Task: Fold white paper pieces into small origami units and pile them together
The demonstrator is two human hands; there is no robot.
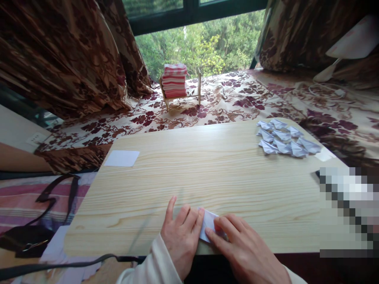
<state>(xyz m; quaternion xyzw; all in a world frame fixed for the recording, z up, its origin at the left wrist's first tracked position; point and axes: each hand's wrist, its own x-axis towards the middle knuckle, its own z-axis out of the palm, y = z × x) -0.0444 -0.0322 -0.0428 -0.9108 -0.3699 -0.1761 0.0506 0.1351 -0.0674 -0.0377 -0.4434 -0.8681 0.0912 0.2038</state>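
Note:
A small white folded paper (209, 223) lies near the front edge of a light wooden table (192, 173). My left hand (181, 234) rests on its left side with the fingers laid flat and pressing down. My right hand (241, 246) lies over its right side, fingers stretched flat along the fold. Most of the paper is hidden beneath both hands.
Several folded white paper pieces (284, 139) lie in a pile at the table's far right. A white square sheet (122, 158) sits at the far left corner. Behind, a small wooden rack holds red striped cloths (174, 81). A black strap (59, 189) lies to the left.

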